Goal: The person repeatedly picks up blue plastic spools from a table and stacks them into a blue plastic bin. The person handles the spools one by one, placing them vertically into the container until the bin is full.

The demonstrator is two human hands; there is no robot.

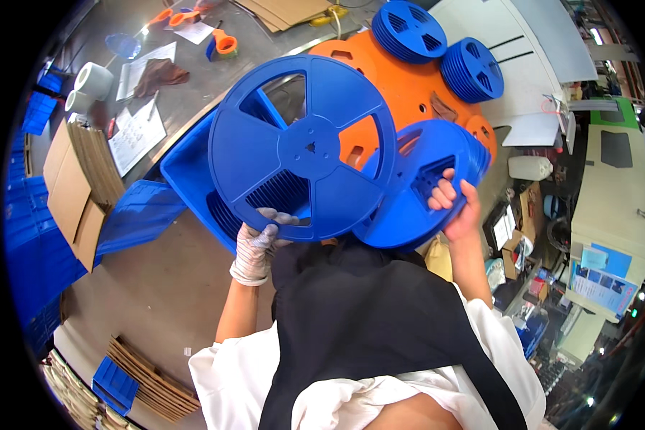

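My left hand [256, 247], in a whitish glove, grips the lower rim of a large blue plastic reel [265, 154], held up flat toward me. Bare, my right hand [457, 206] has its fingers hooked through an opening in a stack of similar blue reels [388, 208], with the thumb outside the rim. The single reel partly overlaps that stack. Behind it stands a blue bin [186, 168] with more reels inside, seen through the reel's openings. An orange round-edged table [394, 89] lies beyond both hands.
Two stacks of smaller blue reels, the left one [410, 32] and the right one [473, 70], stand on the orange table. On the metal workbench [215, 68] lie tape dispensers [226, 44], papers [137, 136] and a brown cloth [161, 77]. Folded cardboard [86, 186] stands at left; a beige machine [613, 193] at right.
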